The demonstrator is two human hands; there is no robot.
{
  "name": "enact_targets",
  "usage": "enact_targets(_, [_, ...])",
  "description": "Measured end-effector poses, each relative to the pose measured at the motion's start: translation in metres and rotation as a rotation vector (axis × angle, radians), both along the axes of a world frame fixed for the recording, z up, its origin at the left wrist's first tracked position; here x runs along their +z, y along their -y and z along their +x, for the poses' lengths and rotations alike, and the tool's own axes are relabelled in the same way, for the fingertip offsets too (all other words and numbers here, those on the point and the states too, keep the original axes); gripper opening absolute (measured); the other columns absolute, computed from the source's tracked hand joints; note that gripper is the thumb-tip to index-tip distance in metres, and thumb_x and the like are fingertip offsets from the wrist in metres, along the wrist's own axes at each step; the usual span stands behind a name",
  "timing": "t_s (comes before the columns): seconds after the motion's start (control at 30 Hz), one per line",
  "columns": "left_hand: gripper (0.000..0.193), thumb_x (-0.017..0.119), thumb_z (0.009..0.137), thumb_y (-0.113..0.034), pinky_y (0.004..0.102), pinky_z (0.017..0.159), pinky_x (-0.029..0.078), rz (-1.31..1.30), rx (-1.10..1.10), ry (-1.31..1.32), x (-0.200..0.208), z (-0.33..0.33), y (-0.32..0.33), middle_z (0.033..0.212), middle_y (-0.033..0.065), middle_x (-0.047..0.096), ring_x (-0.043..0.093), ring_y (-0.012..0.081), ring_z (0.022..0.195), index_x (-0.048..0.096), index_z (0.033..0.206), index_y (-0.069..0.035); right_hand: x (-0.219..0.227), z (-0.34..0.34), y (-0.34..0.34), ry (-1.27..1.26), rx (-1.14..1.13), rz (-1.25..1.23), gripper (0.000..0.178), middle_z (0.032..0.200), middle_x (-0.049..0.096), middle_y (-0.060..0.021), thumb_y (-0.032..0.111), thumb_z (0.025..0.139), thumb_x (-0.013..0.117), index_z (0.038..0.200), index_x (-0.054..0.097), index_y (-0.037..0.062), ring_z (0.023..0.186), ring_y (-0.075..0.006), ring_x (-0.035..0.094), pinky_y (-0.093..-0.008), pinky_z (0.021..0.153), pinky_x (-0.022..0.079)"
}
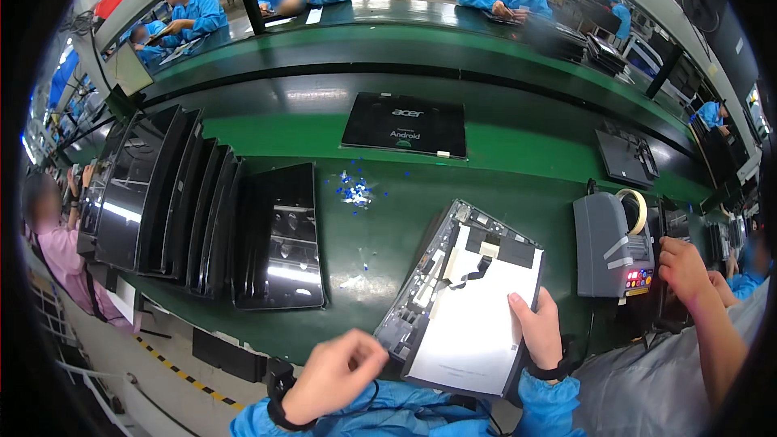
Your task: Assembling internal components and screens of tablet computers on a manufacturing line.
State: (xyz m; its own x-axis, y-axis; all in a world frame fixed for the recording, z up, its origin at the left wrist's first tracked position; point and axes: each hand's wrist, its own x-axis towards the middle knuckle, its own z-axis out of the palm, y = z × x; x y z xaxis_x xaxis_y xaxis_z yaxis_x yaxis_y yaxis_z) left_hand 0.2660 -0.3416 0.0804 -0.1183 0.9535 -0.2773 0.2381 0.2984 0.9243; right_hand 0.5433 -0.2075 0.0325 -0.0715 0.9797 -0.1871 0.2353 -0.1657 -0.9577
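Observation:
My right hand (541, 330) grips the right edge of a display panel (465, 325), thumb on its white back. A black ribbon cable (473, 273) and yellowish tape show near the panel's top. Partly beneath it lies an opened tablet housing (417, 295), its inner parts bared along the left side. My left hand (344, 372) is beside the housing's lower left corner, fingers curled into a pinch. Whatever is between those fingertips, if anything, is hidden.
Dark panels (174, 194) stand in a row at left, beside a flat glossy panel (279, 235). Blue and white scraps (354, 192) lie mid-table. A black tablet cover (405, 125) sits farther back. At right, a co-worker's hand (684, 269) is near a grey tape dispenser (611, 247).

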Motion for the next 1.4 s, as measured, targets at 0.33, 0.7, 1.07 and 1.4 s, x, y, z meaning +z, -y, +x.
enact_targets(0.33, [0.021, 0.059, 0.089, -0.012, 0.0253, 0.061, 0.049, 0.017, -0.13, -0.142, -0.011, 0.022, -0.053, 0.081, 0.0102, 0.067, 0.063, 0.0113, 0.069, 0.062, 0.101, 0.005, -0.006, -0.006, 0.02, -0.352, -0.164, -0.046, 0.023, 0.1, 0.06, -0.0109, 0.012, 0.094, 0.056, 0.106, 0.05, -0.0073, 0.088, -0.0122, 0.055, -0.0262, 0.078, 0.045])
enact_targets(0.7, [0.014, 0.053, 0.094, -0.014, 0.0188, 0.049, 0.032, -0.324, -0.122, 0.441, -0.011, 0.023, -0.059, 0.069, -0.0028, 0.051, 0.042, 0.0026, 0.058, 0.057, 0.089, -0.002, 0.009, -0.008, 0.026, -0.377, -0.154, -0.153, 0.024, 0.103, 0.059, -0.013, 0.01, 0.094, 0.056, 0.107, 0.048, -0.0083, 0.091, -0.0132, 0.056, -0.0271, 0.083, 0.045])
enact_targets(1.07, [0.017, 0.057, 0.089, -0.014, 0.0211, 0.057, 0.04, -0.373, -0.08, 0.361, -0.012, 0.027, -0.061, 0.069, -0.0003, 0.056, 0.049, 0.0055, 0.063, 0.058, 0.082, 0.002, 0.0, -0.006, 0.026, -0.397, -0.155, -0.128, 0.022, 0.098, 0.059, -0.0103, 0.013, 0.094, 0.055, 0.104, 0.049, -0.0059, 0.086, -0.0115, 0.054, -0.0259, 0.079, 0.045])
enact_targets(1.4, [0.017, 0.067, 0.082, -0.003, 0.0237, 0.054, 0.045, 0.101, -0.015, -0.224, -0.004, 0.045, -0.049, 0.078, 0.0054, 0.059, 0.055, 0.0094, 0.058, 0.057, 0.095, -0.001, 0.003, -0.007, 0.027, -0.451, -0.161, -0.145, 0.02, 0.096, 0.059, -0.0075, 0.008, 0.094, 0.053, 0.108, 0.05, -0.0059, 0.086, -0.0109, 0.055, -0.0257, 0.08, 0.045])
